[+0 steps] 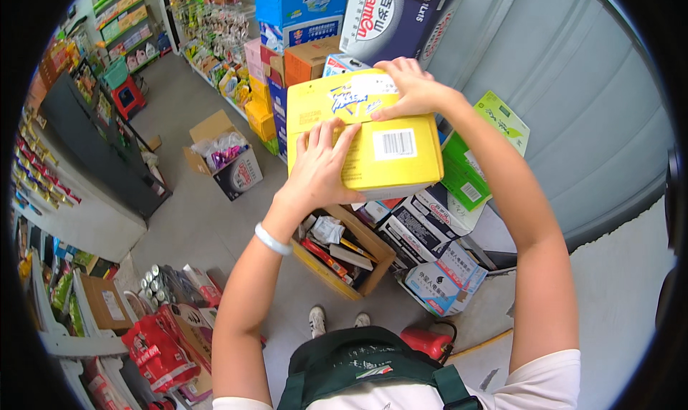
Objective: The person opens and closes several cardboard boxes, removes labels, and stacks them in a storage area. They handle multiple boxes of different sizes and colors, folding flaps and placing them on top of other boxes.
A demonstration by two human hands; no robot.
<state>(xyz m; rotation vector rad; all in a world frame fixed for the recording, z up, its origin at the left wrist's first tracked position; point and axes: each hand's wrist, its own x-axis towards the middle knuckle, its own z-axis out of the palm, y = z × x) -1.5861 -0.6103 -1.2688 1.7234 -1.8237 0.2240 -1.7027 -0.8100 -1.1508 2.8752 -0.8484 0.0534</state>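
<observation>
A yellow cardboard box [398,168] with a barcode label and blue marks on its top is in front of me, raised over the floor. My left hand [322,165] lies on its left part, fingers spread over the top and thumb at the near edge; a pale bangle is on that wrist. My right hand [414,90] grips the far right part, thumb on the top face and fingers over the far edge. The box's underside is hidden. Behind it stand stacked cartons, among them a dark and white water carton [400,20] and a blue carton [301,4].
Below is an open carton of mixed goods [376,275]. Stacked drink cartons [443,281] and a green carton [467,168] stand to the right, a red fire extinguisher [427,341] near my feet. Another open carton [239,176] and shelves are on the left.
</observation>
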